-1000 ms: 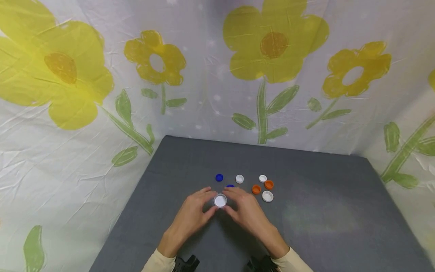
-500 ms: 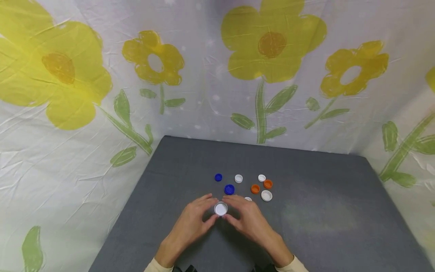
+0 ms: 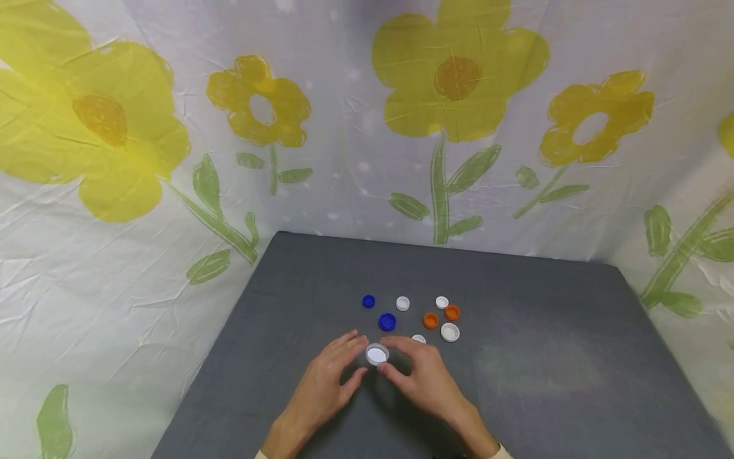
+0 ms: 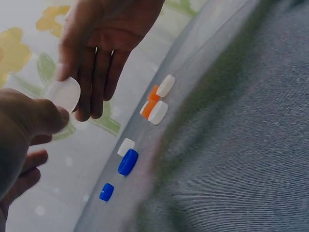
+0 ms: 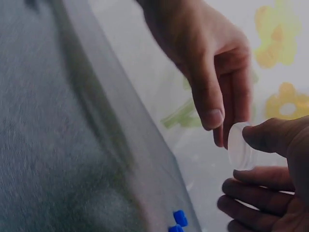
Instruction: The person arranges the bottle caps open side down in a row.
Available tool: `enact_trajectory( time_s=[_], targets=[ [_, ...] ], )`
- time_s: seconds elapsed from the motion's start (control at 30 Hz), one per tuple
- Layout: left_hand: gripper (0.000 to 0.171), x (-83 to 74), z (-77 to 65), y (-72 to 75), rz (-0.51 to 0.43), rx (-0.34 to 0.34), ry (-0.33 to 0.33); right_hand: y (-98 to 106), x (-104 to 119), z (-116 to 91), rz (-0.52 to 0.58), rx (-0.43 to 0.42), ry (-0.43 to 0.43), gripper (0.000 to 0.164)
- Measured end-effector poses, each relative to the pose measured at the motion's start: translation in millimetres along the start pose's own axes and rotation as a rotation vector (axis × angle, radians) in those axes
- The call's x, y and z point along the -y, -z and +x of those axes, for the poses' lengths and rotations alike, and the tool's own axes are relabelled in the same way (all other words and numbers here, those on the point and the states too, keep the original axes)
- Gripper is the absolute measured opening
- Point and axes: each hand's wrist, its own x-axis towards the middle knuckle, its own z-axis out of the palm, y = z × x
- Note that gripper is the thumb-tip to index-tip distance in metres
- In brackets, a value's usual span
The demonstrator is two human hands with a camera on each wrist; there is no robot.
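A round translucent white cap is held up over the dark grey table. My right hand pinches it between thumb and forefinger at its right side. Close by, my left hand has its thumb and fingers spread apart, fingertips just left of the cap's edge. In the right wrist view, the right thumb presses the cap's rim while the left hand hangs beside it. The left wrist view has the cap standing on edge between the two hands.
Beyond the hands lie a small blue cap, a larger blue cap, two orange caps and several white caps. One white cap is partly hidden by the right hand. Flower-printed cloth surrounds the table.
Both hands have come nearer the body with the cap, uncovering the larger blue cap. The left fingers have parted from the cap, which has shifted slightly right in the right hand and tilted.
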Motion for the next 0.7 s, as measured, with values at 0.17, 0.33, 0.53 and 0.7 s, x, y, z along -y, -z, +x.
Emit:
enact_trajectory(
  time_s=[0.17,0.33,0.53,0.7],
  targets=[
    [0.053,0.5,-2.4,-3.1,-0.025,-0.043,-0.049,1.9,0.2,-3.7,0.144,0.1,-0.151,0.029],
    [0.044,-0.1,-3.2,-4.5,-0.081,-0.058,-0.052,0.5,0.8,-6.3,0.274,0.173,-0.194,0.026],
    [0.028,-3.9,-2.9,-4.6,-0.19,-0.057,0.039,-4.9,0.9,-9.2,0.274,0.112,-0.19,0.025],
    [0.018,-8.0,-1.5,-6.6,-0.238,-0.071,0.12,-7.5,0.1,-9.5,0.179,-0.03,-0.097,0.023]
  ],
)
